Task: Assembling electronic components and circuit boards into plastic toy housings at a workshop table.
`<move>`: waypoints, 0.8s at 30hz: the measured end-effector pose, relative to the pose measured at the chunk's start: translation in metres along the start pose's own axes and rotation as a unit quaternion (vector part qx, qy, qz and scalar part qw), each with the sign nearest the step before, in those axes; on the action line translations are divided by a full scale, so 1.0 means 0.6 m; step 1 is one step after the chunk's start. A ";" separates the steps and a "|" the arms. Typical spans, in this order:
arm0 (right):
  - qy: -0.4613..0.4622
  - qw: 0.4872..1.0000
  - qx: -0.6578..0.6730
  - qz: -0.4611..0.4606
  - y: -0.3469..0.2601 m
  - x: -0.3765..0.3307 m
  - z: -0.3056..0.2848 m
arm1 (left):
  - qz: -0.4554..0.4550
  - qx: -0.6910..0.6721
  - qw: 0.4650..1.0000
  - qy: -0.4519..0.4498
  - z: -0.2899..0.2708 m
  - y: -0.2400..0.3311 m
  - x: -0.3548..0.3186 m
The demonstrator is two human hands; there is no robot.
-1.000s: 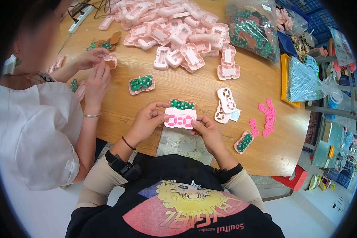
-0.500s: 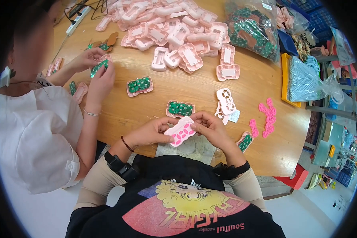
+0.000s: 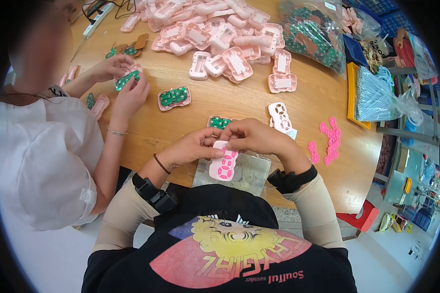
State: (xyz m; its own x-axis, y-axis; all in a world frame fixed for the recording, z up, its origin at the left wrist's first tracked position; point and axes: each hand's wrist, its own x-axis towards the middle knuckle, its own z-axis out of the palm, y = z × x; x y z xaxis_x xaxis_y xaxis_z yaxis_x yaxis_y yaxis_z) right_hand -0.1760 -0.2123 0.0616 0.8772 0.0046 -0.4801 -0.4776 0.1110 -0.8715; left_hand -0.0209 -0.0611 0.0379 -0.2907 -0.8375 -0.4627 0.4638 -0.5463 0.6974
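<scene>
Clear bag (image 3: pixel 305 6): bulging at the table's (image 3: pixel 149 129) far right, and I am seeing green circuit boards (image 3: pixel 298 36) and brown pieces packed inside
Yellow tray (image 3: pixel 351 93): bagged pale blue sticks (image 3: pixel 371 100) are lying in it, spilling over its right side
Open pink shells: one (image 3: pixel 188 100) is cradling a green board left of centre; another (image 3: pixel 209 122), just beyond the hands, is holding one too
White cover (image 3: pixel 224 166): hanging upright above the near table edge, between both hands
Left hand (image 3: pixel 198 146): clamping the cover's upper left, thumb on the face
Right hand (image 3: pixel 252 138): pinching its top end between thumb and fingers
Blocked view: my fingers are hiding part of the nearer boarded shell
Co-worker's hands (image 3: pixel 136 92): gripping a pink shell and green board at left
Shell pile (image 3: pixel 220 39): heaping up at the far side
Loose white frame (image 3: pixel 279 117): lying right of centre, near pink pad strips (image 3: pixel 333 141)
Materials: I am noting smooth, waisted plastic, rubbery-looking pink ovals filling the cover's holes, grainy wood, and a glossy grey sheet (image 3: pixel 254 172) under the cover
</scene>
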 end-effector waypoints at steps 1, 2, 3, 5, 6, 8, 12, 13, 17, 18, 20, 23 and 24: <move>-0.023 0.999 -0.031 0.011 -0.013 0.003 -0.001 | 0.001 0.001 1.000 -0.001 -0.001 -0.001 0.000; -0.046 0.997 -0.062 0.022 -0.022 0.004 -0.001 | -0.004 0.009 1.000 -0.008 -0.004 -0.004 0.001; -0.045 0.997 -0.063 0.022 -0.024 0.006 0.000 | -0.009 0.017 1.000 -0.015 -0.005 -0.005 0.002; -0.031 0.996 -0.080 0.017 -0.029 0.007 0.001 | -0.003 0.013 1.000 -0.001 -0.001 -0.004 0.001; -0.031 0.996 -0.081 0.017 -0.029 0.009 0.003 | 0.001 0.008 1.000 0.014 0.000 -0.005 0.000; 0.077 0.989 -0.115 -0.047 -0.025 0.007 0.010 | 0.014 0.000 0.999 0.043 0.000 -0.013 0.000; 0.200 0.970 -0.058 -0.124 -0.020 -0.006 0.039 | 0.060 -0.047 0.989 0.129 -0.004 -0.021 -0.013; 0.221 0.969 0.034 -0.103 -0.013 -0.011 0.046 | 0.061 -0.046 0.988 0.130 -0.007 -0.025 -0.016; 0.240 0.951 0.183 -0.067 0.053 -0.029 0.083 | 0.133 -0.100 0.965 0.202 -0.014 -0.038 -0.015; 0.236 0.954 0.177 -0.060 0.065 -0.031 0.092 | 0.137 -0.116 0.958 0.226 -0.013 -0.037 -0.013; 0.249 0.941 0.221 -0.062 0.082 -0.023 0.100 | 0.130 -0.120 0.953 0.248 -0.002 -0.036 -0.009; 0.282 0.918 0.276 -0.052 0.096 -0.014 0.097 | 0.105 -0.111 0.949 0.274 0.000 -0.038 0.000; 0.312 0.912 0.264 -0.039 0.092 -0.012 0.095 | 0.089 -0.098 0.950 0.283 -0.002 -0.040 0.001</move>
State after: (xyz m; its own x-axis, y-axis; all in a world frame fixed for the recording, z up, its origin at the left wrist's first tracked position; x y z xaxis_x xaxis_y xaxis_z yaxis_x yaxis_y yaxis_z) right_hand -0.2059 -0.1492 0.0223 0.6292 -0.5722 -0.5261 -0.1799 0.5513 -0.8147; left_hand -0.0311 -0.0488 0.0204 0.2782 -0.7457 -0.6055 0.6257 -0.3376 0.7032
